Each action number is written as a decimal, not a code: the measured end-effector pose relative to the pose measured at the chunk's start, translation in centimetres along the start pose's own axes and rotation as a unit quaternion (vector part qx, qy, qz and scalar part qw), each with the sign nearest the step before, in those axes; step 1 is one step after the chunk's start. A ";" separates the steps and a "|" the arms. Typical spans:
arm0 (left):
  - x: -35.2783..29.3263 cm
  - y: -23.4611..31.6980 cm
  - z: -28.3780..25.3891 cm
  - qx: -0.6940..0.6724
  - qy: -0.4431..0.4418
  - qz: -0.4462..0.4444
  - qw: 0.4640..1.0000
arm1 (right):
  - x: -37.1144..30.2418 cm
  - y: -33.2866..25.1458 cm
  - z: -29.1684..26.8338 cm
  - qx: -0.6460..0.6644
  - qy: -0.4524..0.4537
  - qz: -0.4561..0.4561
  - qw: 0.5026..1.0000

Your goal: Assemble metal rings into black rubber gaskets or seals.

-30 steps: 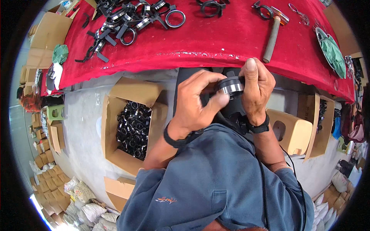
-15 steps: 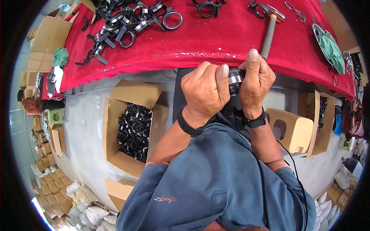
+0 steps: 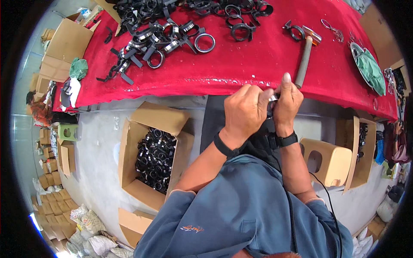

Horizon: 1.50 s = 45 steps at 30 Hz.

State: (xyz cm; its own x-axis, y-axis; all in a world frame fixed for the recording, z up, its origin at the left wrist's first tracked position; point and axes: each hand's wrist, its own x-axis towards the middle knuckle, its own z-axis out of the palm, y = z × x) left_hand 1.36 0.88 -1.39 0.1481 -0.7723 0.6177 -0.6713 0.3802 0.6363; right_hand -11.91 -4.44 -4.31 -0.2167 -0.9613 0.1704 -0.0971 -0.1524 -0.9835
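My left hand (image 3: 245, 114) and my right hand (image 3: 287, 103) are clasped together just below the front edge of the red-covered table (image 3: 241, 73). Between them they grip a small black and silver ring part (image 3: 272, 101), mostly hidden by the fingers. A black band sits on each wrist. A hammer (image 3: 304, 60) with a wooden handle lies on the cloth just above my right hand. A heap of black ring clamps (image 3: 155, 34) lies at the table's left and back.
An open cardboard box (image 3: 142, 129) holding black ring parts stands on the floor at my left. A tan wooden stool (image 3: 327, 161) and another box (image 3: 359, 150) are at my right. A green-lined dish (image 3: 369, 66) lies at the table's right. Stacked cartons (image 3: 60, 43) are at far left.
Both hands have risen toward the table edge, and the left hand has closed over the ring part, which showed more clearly one second ago.
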 end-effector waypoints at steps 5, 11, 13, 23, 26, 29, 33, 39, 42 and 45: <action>0.0 -0.3 -2.0 -0.099 -0.102 -0.082 0.986 | 0.1 -0.9 -0.7 0.020 -0.020 0.073 0.997; 6.8 -8.7 -7.9 0.050 -0.053 -0.150 0.986 | 1.4 1.6 -5.9 0.124 -0.035 0.079 0.989; 11.3 -13.5 -11.0 0.132 -0.049 -0.157 0.978 | 2.2 3.0 -9.0 0.110 0.004 0.103 0.989; 19.6 -28.9 -14.0 0.464 -0.142 -0.081 0.871 | 7.2 5.5 -18.6 0.089 0.110 0.128 0.982; 19.6 -26.1 -13.1 0.493 -0.123 -0.105 0.855 | 12.7 5.8 -21.1 -0.015 0.106 0.052 0.993; 20.3 -23.2 -12.0 0.489 -0.056 -0.062 0.868 | 21.5 7.0 -23.4 -0.184 0.078 0.030 0.979; 20.0 -18.4 -7.4 0.344 -0.046 0.084 0.934 | 35.1 8.3 -23.1 -0.477 0.068 -0.156 0.863; 17.0 -10.6 0.9 0.223 -0.178 -0.104 0.953 | 51.8 11.1 -18.7 -0.628 -0.046 -0.270 0.728; 15.7 -12.6 3.2 0.232 -0.170 -0.096 0.953 | 57.2 12.8 -16.6 -0.682 -0.078 -0.212 0.696; 15.2 -14.9 4.7 0.201 -0.147 -0.036 0.968 | 61.1 13.7 -16.9 -0.699 -0.147 -0.112 0.691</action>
State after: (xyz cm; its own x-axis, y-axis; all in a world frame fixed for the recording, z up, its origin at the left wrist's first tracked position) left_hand 10.20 -18.92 -3.65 0.0330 -0.9233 0.3828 -0.9041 0.1357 0.4051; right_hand -42.86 -61.35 -6.38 0.1430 -0.9859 0.0870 -0.9839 -0.1321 0.1206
